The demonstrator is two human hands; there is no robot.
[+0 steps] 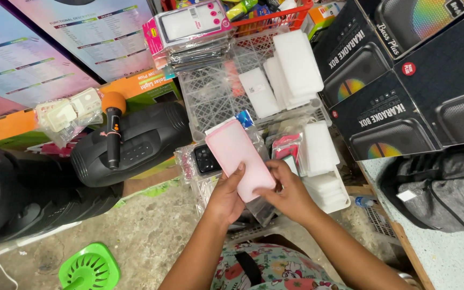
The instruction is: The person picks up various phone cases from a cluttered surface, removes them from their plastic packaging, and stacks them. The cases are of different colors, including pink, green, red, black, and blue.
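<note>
**Over the case pile: pink phone case held in both hands**

Above a heap of bagged phone cases (210, 172), both hands grip one pink case (240, 158) in a clear sleeve. Left hand (225, 196) is closed on the lower-left edge, thumb on top; right hand (288, 190) is closed on the lower-right end. Case is tilted, top pointing up-left, off the pile. White crate (210, 94) behind has white cases (291, 67) stacked, more white ones at right (320, 150). Progress, my guess: one item in hand, lots of loose stock left unsorted. Black speaker (135, 142) w/ orange-tipped mic (114, 123) at left.
</note>
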